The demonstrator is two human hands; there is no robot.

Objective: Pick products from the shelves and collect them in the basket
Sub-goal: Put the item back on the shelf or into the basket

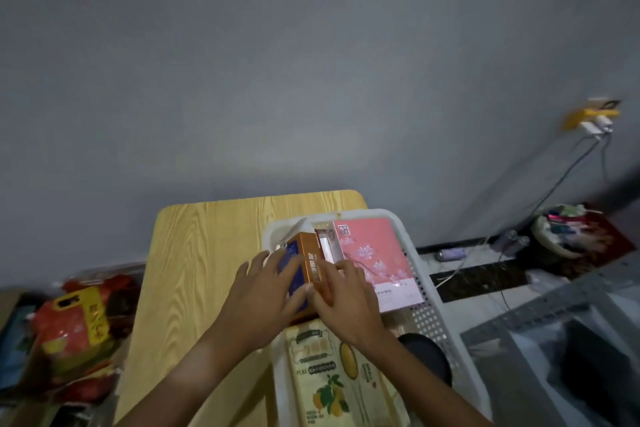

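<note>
- The orange box (306,263) lies in the white basket (436,291), long axis pointing away from the person.
- Left hand (266,291) and right hand (343,295) clasp it from either side, fingers laid forward along its faces.
- A pink box (377,253) sits just right of the grip.

hands: 2, left (263,291), right (343,302) | white basket (446,315): 1 | boxes in basket: 3, orange-blue (304,253), pink floral (377,253), cream fruit-print (332,378) | wooden table (201,253): 1 | red-yellow bag, near left (72,326): 1
</note>
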